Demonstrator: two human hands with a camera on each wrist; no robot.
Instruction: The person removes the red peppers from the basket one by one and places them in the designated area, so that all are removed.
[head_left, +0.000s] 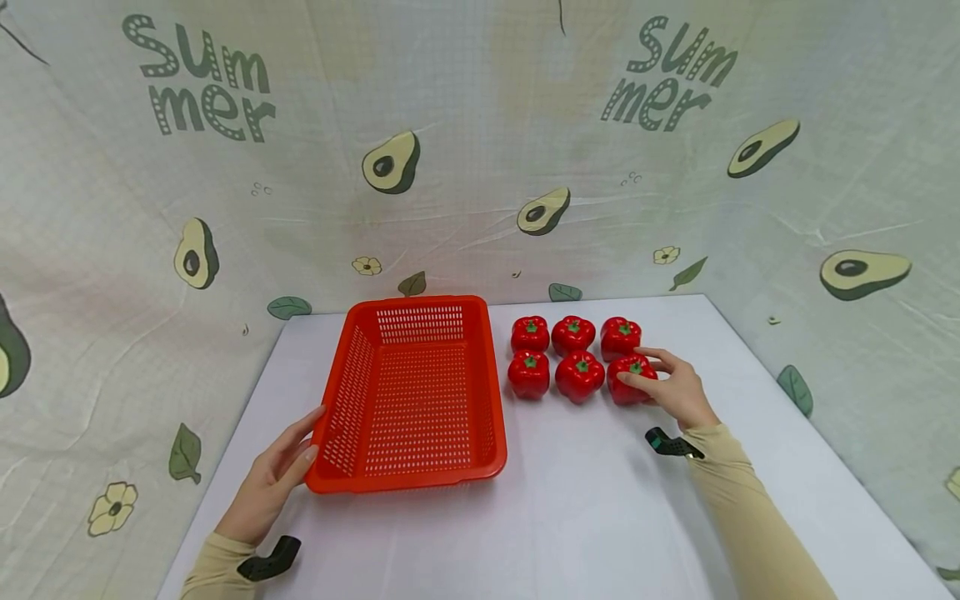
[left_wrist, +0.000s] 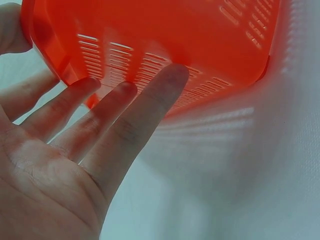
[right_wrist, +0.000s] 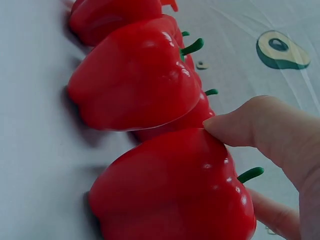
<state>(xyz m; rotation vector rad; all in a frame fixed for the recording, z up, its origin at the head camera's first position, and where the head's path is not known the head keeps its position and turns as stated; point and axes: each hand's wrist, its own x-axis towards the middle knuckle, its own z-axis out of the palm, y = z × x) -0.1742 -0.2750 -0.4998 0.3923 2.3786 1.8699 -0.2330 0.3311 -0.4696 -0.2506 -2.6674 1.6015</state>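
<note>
My left hand is at the near left corner of a red slotted plastic basket, touching its rim. In the left wrist view its fingers lie nearly straight against the outside wall of the basket. My right hand grips the near right red bell pepper, thumb on one side and fingers on the other. That pepper has a green stem and appears close to the table. Other red bell peppers stand beside and behind it in two rows.
The white table lies under everything. A cloth printed with avocados and leaves hangs behind and along both sides. The basket's inside floor is visible, and the peppers stand to its right.
</note>
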